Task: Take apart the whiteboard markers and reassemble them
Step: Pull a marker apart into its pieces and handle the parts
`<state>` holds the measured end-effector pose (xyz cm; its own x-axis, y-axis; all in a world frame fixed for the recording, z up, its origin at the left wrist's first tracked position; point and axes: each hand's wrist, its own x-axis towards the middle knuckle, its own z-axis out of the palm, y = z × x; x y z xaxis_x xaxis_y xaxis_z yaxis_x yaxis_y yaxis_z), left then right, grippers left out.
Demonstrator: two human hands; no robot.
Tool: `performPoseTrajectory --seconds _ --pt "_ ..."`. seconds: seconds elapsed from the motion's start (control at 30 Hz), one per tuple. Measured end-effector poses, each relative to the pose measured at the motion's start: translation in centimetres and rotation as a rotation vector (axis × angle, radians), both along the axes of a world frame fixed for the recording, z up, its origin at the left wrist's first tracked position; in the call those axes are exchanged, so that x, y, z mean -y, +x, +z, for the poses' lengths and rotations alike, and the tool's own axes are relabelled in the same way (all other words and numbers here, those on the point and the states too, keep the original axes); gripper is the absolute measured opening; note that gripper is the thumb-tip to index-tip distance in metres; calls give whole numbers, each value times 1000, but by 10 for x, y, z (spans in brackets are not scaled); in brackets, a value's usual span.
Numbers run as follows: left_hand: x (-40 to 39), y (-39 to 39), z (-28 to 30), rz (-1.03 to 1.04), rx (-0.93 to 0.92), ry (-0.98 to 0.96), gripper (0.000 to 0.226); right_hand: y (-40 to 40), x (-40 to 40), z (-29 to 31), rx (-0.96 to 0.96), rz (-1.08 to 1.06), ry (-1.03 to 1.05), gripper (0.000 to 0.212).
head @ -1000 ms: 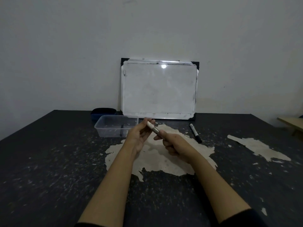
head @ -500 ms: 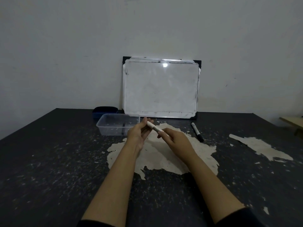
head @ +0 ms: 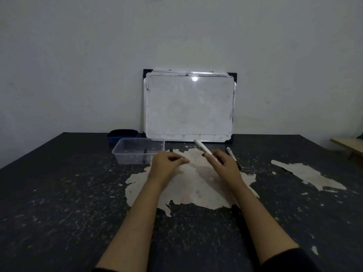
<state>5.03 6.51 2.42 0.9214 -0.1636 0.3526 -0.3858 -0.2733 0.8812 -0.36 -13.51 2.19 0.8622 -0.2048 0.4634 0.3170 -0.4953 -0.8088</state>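
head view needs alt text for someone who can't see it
Right hand holds a white marker above a dark table; left hand is curled beside it. Behind: a tub, another marker, a whiteboard against the wall.

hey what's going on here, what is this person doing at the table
A person is working on whiteboard markers at a worn dark table. The right hand holds a white marker barrel, tilted up toward the whiteboard leaning on the wall. The left hand is curled shut beside it, apart from the barrel; whether its grip holds a cap or part cannot be seen. Another marker lies on the table just behind the right hand, and a clear plastic container sits to the left.
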Motion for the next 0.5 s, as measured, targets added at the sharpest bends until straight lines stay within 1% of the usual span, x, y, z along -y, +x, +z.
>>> performPoseTrajectory --seconds 0.03,0.1,0.2,0.27,0.33,0.4,0.5 --pt "3 -1 -3 -14 24 83 13 0 1 -1 -14 9 16 19" --pt "7 -3 -9 -15 33 208 22 1 1 -2 -49 31 57 21" --pt "10 -4 -15 -44 48 313 31 4 2 1 -97 69 133 26" --pt "9 -3 -15 -42 58 326 39 7 2 2 -132 105 235 27" --pt "9 -2 -16 -54 36 265 42 6 2 3 -145 132 356 27" --pt "11 -3 -14 -53 -36 89 33 5 1 3 -105 143 461 27" --pt "14 2 -8 77 -125 -147 29 3 0 7 -43 160 632 35"
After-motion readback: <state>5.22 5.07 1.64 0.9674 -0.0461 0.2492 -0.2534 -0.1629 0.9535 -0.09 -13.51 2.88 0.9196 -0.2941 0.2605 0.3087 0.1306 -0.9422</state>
